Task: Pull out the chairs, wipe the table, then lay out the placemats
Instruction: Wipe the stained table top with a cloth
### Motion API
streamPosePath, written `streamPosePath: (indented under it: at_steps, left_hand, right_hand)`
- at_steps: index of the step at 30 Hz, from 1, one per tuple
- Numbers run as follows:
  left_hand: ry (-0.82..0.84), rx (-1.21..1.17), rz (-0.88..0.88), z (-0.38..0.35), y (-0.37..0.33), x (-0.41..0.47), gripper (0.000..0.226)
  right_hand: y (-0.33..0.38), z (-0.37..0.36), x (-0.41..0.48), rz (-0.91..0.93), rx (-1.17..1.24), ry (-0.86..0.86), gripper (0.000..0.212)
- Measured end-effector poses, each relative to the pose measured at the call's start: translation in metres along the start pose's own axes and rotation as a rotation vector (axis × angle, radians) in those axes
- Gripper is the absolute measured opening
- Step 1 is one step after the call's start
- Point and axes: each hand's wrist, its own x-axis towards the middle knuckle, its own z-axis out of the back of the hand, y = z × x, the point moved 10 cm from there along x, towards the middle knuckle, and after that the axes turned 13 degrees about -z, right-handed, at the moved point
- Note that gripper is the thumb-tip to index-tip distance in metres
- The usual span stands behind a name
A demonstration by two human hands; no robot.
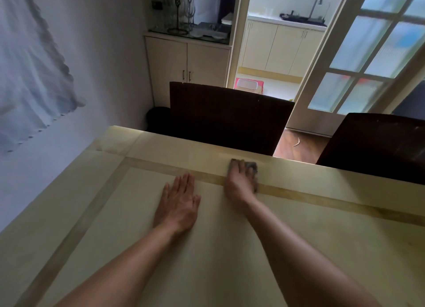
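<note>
Pressing grey cloth (253, 166) at desk (299, 237) far edge under right hand (240, 180), fingers (236, 168) straight; left hand (178, 205) flat on desk, empty.

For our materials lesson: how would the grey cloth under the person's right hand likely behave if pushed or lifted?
Probably floppy: the cloth lies bunched flat under the right hand. Likely light, as it looks thin. It should slide readily on the glossy table.

Pale table (161, 249) bears a grey, seemingly crumpled cloth (253, 166); dark chairs (225, 116) beyond.
</note>
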Motion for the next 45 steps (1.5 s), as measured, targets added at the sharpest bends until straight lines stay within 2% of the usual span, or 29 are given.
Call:
streamPosePath:
  at_steps: [3,6,13,19,27,35,41,45]
  left_hand:
    - [-0.001,0.003,-0.011,0.0,0.004,0.001,0.068]
    - [0.032,0.047,-0.036,-0.001,0.005,0.002,0.059]
    - [0.027,0.04,-0.037,-0.002,0.008,0.004,0.057]
    - [0.071,0.049,-0.003,-0.001,0.006,0.003,0.057]
    - [0.107,0.036,0.02,-0.003,0.003,0.002,0.055]
    - [0.086,0.034,0.022,0.001,0.001,0.0,0.055]
    - [0.111,0.065,0.035,-0.001,-0.002,-0.003,0.056]
    - [0.127,0.094,0.061,0.001,-0.007,-0.001,0.058]
  right_hand:
    - [0.07,-0.023,-0.002,0.149,-0.011,0.115,0.063]
    - [0.108,-0.037,-0.002,0.257,-0.034,0.214,0.07]
    - [0.116,-0.032,0.026,0.249,-0.072,0.161,0.072]
    - [0.047,-0.01,0.053,0.128,-0.073,0.077,0.07]
    - [-0.112,0.049,0.081,-0.102,-0.093,-0.019,0.066]
    - [-0.23,0.085,0.086,-0.301,-0.141,-0.036,0.059]
    - [-0.259,0.089,0.077,-0.38,-0.084,0.003,0.055]
    - [-0.233,0.08,0.061,-0.28,-0.103,0.014,0.052]
